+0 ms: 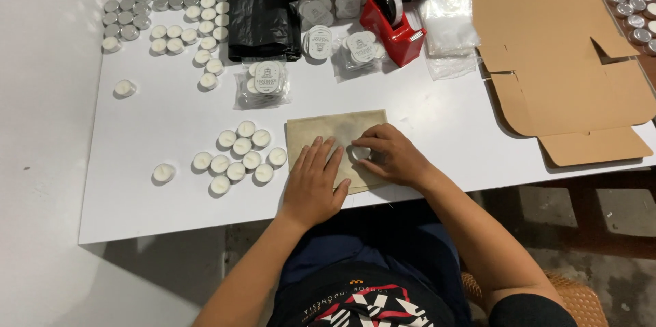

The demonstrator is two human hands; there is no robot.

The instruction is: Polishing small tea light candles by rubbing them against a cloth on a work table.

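A white table point(171, 211) holds a flattened cardboard box point(560, 47) at far right and a tan cloth point(328, 132) at the near edge. The left hand point(314, 180) lies open, flat on the cloth. The right hand point(393, 156) curls its fingers around a small tealight candle point(360, 153) on the cloth.

Left hand point(314, 180) flat, fingers spread; right hand point(391, 156) curled, fingertips pinched together.
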